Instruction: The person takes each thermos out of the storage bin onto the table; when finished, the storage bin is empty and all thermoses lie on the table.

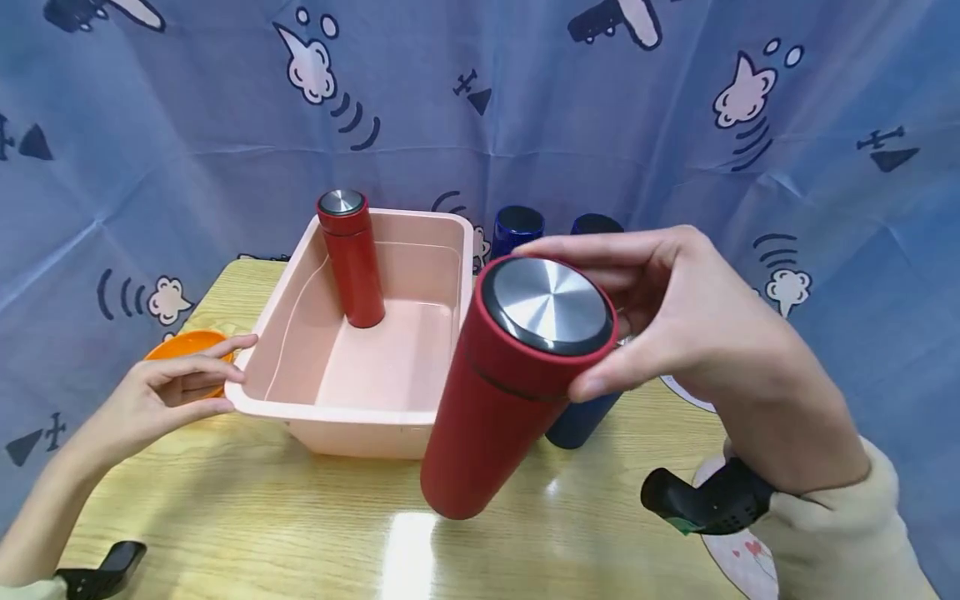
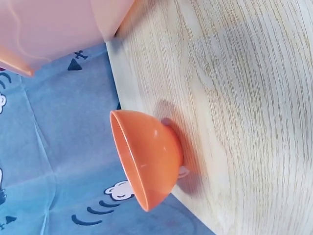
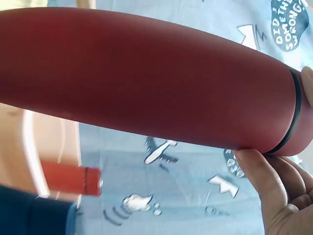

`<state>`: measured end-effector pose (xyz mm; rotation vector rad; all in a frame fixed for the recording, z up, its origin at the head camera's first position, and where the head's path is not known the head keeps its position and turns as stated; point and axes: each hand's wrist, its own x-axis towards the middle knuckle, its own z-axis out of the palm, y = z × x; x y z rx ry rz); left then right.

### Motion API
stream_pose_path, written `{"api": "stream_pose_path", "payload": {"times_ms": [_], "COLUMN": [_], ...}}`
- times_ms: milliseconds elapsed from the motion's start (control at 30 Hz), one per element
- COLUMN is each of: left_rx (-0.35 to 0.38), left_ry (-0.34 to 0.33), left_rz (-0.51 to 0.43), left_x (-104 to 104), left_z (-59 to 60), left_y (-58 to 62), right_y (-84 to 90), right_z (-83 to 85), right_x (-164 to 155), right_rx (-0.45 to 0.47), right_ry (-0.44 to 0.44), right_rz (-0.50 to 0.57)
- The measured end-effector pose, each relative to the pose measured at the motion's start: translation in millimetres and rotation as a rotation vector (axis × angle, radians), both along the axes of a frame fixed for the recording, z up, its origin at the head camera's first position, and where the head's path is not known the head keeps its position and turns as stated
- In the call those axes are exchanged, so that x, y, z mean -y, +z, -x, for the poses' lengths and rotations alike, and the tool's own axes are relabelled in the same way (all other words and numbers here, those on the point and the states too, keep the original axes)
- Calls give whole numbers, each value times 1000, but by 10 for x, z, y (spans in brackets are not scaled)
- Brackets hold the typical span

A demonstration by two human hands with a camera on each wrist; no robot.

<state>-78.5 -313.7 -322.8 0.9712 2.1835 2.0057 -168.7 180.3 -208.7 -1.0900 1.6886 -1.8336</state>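
Flasks (image 1: 583,333) stand behind held red flask (image 1: 510,392).

We made out just one bit of writing: on the blue cloth (image 3: 205,161) behind the table, in the right wrist view, top right corner, a white speech-bubble print (image 3: 288,22) carried dark caps reading "DID I", then "SOMETHING", then "WRONG?" — tilted and partly cut by the frame edge, so the middle word was our best reading. Other prints on that cloth were pics only: planes, clouds, no letters. We found no brand, label or nr on any flask, tub or bowl
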Motion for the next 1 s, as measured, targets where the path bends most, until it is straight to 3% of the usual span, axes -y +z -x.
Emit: {"api": "stream_pose_path", "payload": {"times_ms": [33,67,100,200,400,633,833,1000], "left_rx": [0,-1,-3,-4,1,-37,-31,-33], "left_ry": [-1,-1,-4,-8,16,-38,-32,-27], "left_rz": [-5,-8,-15,-24,22,-69,-65,-60], "left_x": [3,6,9,5,-9,4,11,21], "left_z": [-3,-7,-12,-22,-14,36,33,37], "left_y": [-4,-9,-14,-21,5,-26,-41,-44], "right_y": [-22,240,353,328,77,-41,-127,-182], "right_z": [-27,-327,-488,-613,-628,-619,-565,-518], "right_x": [-24,99,141,17,-425,-750,-934,-1056], "right_rx": [-7,-24,-33,-56,-44,-3,28,35], "right_ry": [-3,-39,-79,-150,-178,-252,-185,-202], "right_rz": [5,-7,-16,-83,-86,-180,-157,-151]}}
